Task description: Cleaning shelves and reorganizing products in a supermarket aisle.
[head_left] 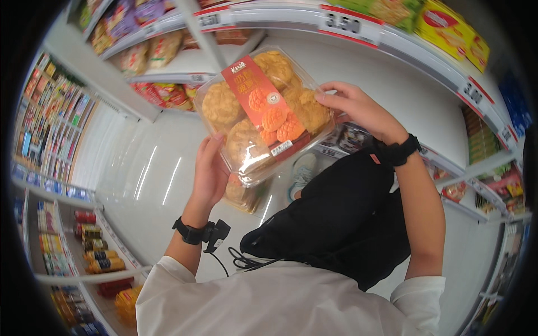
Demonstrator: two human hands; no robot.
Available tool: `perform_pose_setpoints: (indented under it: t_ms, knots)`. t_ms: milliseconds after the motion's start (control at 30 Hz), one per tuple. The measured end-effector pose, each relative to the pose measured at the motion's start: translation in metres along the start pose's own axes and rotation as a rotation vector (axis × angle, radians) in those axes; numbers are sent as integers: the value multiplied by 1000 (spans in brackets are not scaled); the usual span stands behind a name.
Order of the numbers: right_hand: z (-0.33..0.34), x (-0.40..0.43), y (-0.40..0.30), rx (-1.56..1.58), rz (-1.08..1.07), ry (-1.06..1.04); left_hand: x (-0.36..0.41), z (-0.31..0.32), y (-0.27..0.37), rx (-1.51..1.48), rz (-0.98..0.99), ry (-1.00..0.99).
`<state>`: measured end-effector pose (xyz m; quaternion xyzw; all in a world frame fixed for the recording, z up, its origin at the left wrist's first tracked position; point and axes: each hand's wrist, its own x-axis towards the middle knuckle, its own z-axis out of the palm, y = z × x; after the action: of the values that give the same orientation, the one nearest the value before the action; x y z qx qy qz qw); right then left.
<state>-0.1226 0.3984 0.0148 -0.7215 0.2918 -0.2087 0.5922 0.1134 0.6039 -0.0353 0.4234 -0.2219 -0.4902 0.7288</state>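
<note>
Between my two hands is a clear plastic clamshell pack point(222, 105) of round golden buns, tilted, with a red printed paper band point(265, 101) across its lid. My left hand point(210, 172) grips its near left side. At the far right edge, my right hand point(363, 111) has the thumb on top and the other fingers partly hidden behind. Part of a second clear pack point(243, 195) with similar buns shows below the first, near floor level; the held pack covers much of it.
A white shelf point(403, 75) with price tags on its edge curves ahead and to the right. Bagged snacks point(168, 96) fill shelves at the upper left. Bottles and jars point(98, 248) stand at the lower left. Glossy tile floor point(147, 168) lies between; my bent leg point(336, 210) is below.
</note>
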Motion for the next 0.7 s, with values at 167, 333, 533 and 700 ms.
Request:
perform_pose_setpoints:
  t_ms: [167,333,533,700]
  knots:
    - [-66,-21,26,-39,85,112,42,62,-17,134,-190,-238]
    - [-105,-46,56,108,79,321,93,111,-40,349,-241,-297]
    - [-144,-49,83,160,144,632,166,169,-69,425,-303,-346]
    - [-178,-58,107,265,112,790,218,203,-113,415,-306,-461]
